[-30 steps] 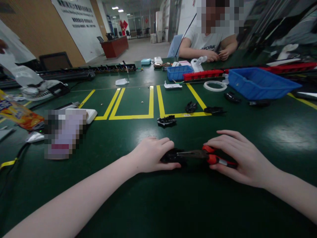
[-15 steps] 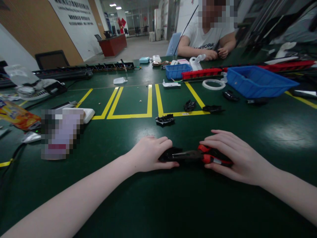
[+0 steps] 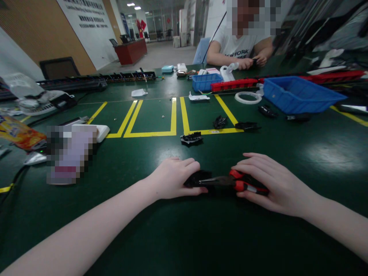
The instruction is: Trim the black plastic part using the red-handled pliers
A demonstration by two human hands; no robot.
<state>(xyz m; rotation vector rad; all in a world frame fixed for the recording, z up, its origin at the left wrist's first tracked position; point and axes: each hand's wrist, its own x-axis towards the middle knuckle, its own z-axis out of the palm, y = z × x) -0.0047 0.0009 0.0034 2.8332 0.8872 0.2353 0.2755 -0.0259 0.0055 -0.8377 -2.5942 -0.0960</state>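
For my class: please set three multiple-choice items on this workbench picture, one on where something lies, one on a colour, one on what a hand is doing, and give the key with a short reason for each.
1. Where does the large blue bin stand?
A. far right of the table
B. beside the left elbow
C. inside the yellow tape boxes

2. What colour are the handles of the pliers?
A. blue
B. red
C. yellow

3. What is the left hand doing?
A. hanging raised above the table
B. reaching into a bin
C. pressing a black part down on the green table

Key: 1 A, it sits at the right, beyond the yellow tape. 2 B, red grips show under the right hand. 3 C, its fingers lie over the part at the pliers' tip.
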